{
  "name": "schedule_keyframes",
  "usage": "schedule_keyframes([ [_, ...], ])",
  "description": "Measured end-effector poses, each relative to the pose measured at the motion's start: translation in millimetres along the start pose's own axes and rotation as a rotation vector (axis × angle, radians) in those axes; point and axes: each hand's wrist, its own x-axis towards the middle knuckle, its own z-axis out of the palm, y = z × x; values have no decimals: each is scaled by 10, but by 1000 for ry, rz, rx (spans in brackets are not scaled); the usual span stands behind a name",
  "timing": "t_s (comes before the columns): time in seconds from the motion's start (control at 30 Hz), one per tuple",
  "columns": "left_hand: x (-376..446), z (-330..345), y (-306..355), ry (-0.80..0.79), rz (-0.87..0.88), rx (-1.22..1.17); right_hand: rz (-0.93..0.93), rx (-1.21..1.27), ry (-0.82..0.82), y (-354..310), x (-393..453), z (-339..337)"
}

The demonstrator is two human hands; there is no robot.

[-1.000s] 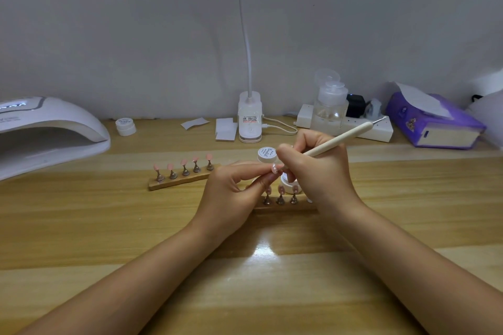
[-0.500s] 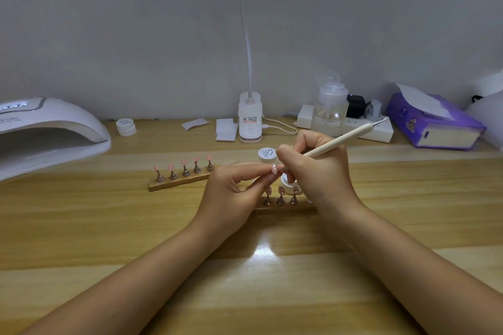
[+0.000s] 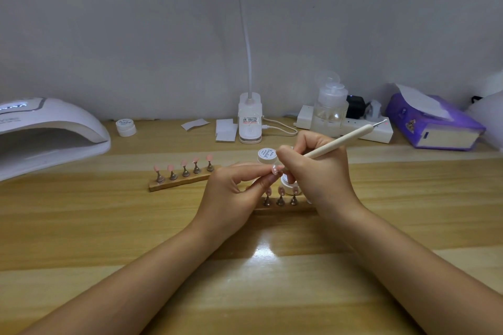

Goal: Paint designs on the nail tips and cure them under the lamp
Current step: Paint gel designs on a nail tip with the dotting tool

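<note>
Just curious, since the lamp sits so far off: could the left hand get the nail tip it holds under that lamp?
Probably yes. The left hand pinches the nail tip, and bare table lies between it and the lamp, whose opening faces this way.

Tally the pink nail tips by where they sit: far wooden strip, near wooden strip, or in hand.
Far wooden strip: 5
Near wooden strip: 3 visible; the hands may hide more
Pinched in the left hand: 1 nail tip
Total: 9 visible

curing lamp [image 3: 49, 133] far left, tissue box [image 3: 432, 125] far right
</note>
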Motion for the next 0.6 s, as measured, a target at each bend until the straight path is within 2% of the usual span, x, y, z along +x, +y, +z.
schedule_keyframes([
  [0.6, 5, -7, 18, -6, 12, 19, 21, -2, 16, 16, -7, -6],
])
